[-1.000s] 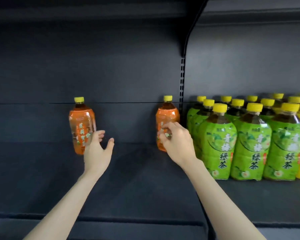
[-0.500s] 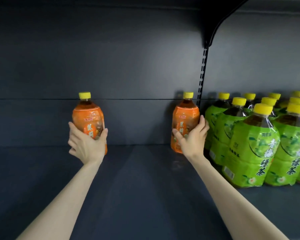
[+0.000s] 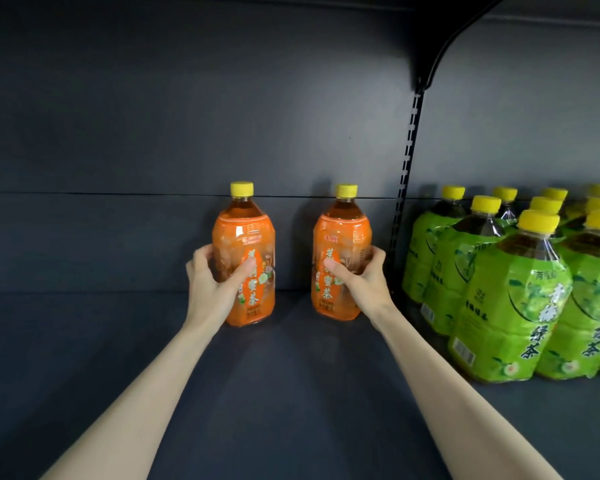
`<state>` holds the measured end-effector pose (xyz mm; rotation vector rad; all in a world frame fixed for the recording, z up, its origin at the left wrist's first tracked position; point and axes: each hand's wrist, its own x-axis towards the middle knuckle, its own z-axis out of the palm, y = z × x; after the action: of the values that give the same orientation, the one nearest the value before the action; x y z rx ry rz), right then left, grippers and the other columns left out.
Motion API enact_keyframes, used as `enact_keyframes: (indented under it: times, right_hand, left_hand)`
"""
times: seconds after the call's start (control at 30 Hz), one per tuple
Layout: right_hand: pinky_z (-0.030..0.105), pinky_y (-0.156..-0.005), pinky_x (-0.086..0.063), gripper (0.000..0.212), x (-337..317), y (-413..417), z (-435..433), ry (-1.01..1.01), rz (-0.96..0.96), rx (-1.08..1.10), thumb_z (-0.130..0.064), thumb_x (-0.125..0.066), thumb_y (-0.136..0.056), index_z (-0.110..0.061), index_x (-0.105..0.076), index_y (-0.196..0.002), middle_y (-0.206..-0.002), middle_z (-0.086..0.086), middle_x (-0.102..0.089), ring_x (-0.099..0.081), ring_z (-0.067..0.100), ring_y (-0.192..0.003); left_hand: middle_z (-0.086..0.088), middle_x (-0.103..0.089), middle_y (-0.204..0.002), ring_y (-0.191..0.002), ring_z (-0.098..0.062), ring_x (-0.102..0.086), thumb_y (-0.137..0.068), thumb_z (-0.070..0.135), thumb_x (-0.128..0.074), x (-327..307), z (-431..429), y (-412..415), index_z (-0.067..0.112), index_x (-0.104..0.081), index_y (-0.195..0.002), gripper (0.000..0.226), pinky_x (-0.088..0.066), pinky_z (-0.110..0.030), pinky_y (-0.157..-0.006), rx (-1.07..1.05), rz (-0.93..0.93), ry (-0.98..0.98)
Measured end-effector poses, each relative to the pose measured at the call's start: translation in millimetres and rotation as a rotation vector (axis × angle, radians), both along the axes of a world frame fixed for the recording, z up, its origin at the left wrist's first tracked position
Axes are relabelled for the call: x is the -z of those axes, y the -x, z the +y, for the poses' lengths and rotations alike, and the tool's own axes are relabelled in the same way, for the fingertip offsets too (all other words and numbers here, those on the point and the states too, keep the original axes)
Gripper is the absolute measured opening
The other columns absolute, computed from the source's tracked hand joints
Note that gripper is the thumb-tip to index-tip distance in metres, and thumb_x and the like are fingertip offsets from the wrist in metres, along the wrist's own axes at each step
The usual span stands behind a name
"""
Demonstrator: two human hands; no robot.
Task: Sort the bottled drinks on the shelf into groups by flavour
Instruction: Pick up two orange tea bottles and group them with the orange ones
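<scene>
The left hand (image 3: pixel 210 289) is wrapped round the middle of one orange bottle (image 3: pixel 244 233), with the thumb on the front. Close beside it is a second orange bottle (image 3: pixel 342 237), and the right hand (image 3: pixel 364 285) grips that one the same way. Both bottles are upright near the back of the dark shelf (image 3: pixel 291 393). They look full, so I think they are heavy. The smooth plastic could slip, and the wide middle seems the best place to hold. Their labels end in 蜜茶. Further right stand the green bottles (image 3: pixel 510 306), marked 青梅绿茶.
</scene>
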<state>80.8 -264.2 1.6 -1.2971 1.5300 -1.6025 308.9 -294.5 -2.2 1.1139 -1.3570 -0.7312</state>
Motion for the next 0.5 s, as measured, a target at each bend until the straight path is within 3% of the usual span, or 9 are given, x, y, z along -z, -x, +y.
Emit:
enact_keyframes:
  times: [0.13, 0.3, 0.5]
  right_hand:
    - [0.042, -0.099, -0.048, 0.079, -3.2, -9.8, 7.8, -0.002, -0.058, -0.102, -0.032, -0.073, -0.082, -0.022, -0.019, -0.139, -0.13, 0.001, -0.049, -0.054, 0.021, -0.116]
    - [0.03, -0.08, -0.052, 0.066, -10.4, -19.0, 38.4, 0.037, -0.195, -0.157, -0.033, -0.071, -0.083, -0.025, -0.029, -0.133, -0.119, -0.002, -0.058, -0.061, 0.012, -0.101]
    - [0.04, -0.088, -0.055, 0.073, -21.6, -20.2, 103.2, 0.112, -0.214, -0.103, -0.058, -0.071, -0.071, -0.029, -0.043, -0.133, -0.113, -0.006, -0.066, -0.067, 0.014, -0.1]
  left_hand:
    - [0.006, -0.043, -0.129, -0.109, -0.014, -0.051, -0.086, 0.044, -0.058, -0.8, 9.9, 11.2, 0.029, -0.02, -0.139, 0.067, -0.045, -0.03, -0.081, 0.167, 0.099, -0.071]
    - [0.008, -0.054, -0.113, -0.095, -0.009, -0.058, -0.088, 0.056, -0.044, -11.6, 27.3, 20.3, 0.032, -0.029, -0.136, 0.056, -0.047, -0.031, -0.073, 0.202, 0.207, -0.146]
    - [0.012, -0.058, -0.102, -0.089, -0.007, -0.06, -0.084, 0.062, -0.041, -31.9, 85.1, 41.1, 0.032, -0.037, -0.131, 0.055, -0.048, -0.027, -0.066, 0.21, 0.183, -0.061]
